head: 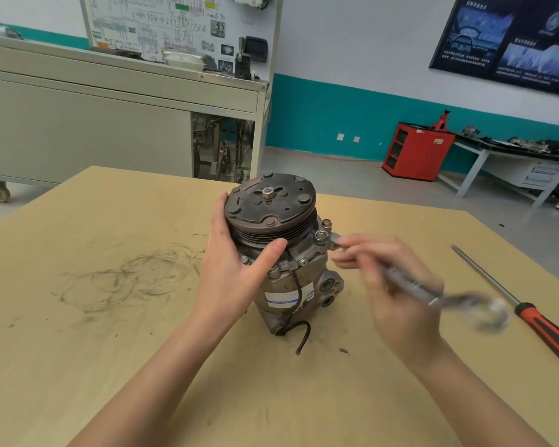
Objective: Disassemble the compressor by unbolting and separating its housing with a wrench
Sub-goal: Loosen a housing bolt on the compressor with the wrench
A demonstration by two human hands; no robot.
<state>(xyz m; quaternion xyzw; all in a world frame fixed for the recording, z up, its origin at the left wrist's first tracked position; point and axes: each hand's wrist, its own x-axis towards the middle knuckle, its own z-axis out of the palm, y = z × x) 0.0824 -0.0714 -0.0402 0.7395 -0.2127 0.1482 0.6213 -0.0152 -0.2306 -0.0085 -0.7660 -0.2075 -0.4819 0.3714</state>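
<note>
Compressor [304,279] x1, wrench [410,287] x1, screwdriver [542,329] x1, hands [233,272] [397,298] x2.

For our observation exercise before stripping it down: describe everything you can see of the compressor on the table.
The compressor stands upright on the wooden table. Its grey cast-metal body bears ports and a white-and-blue label; on top sit a dark, worn clutch plate with centre nut and a grooved pulley. A black wire trails from it. The left hand grips the pulley; the wrench in the right hand sits on a flange bolt.
</note>
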